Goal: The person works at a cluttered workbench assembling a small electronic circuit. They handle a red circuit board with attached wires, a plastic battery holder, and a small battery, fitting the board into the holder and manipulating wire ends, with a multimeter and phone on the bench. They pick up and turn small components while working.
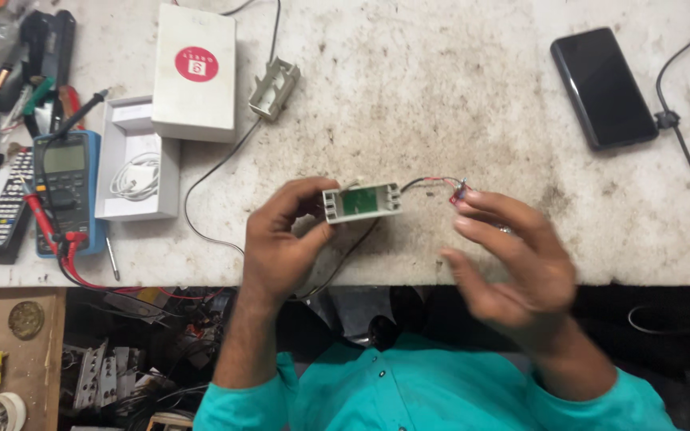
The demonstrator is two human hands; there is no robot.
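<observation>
Fingers of left hand (281, 239) pinched on small white box (361, 202) (green board inside), above near table (441, 120) edge. Right hand (513, 263) blurry, fingertips together on red and black wires (441, 182) just right. Phone (603, 88) far right, meter (68, 191) left.

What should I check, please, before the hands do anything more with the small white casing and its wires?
1. Left hand has a firm hold on the white casing: ok, fingers and thumb pinch its left end.
2. Green board inside the casing faces up and is visible: ok.
3. Right hand has hold of the wire ends: cannot tell, the hand is blurred.
4. Red and black wires run unbroken from casing to fingertips: ok.
5. Multimeter lies within reach on the left of the bench: ok, its probes beside it.
6. Phone is apart from the work: ok.
</observation>
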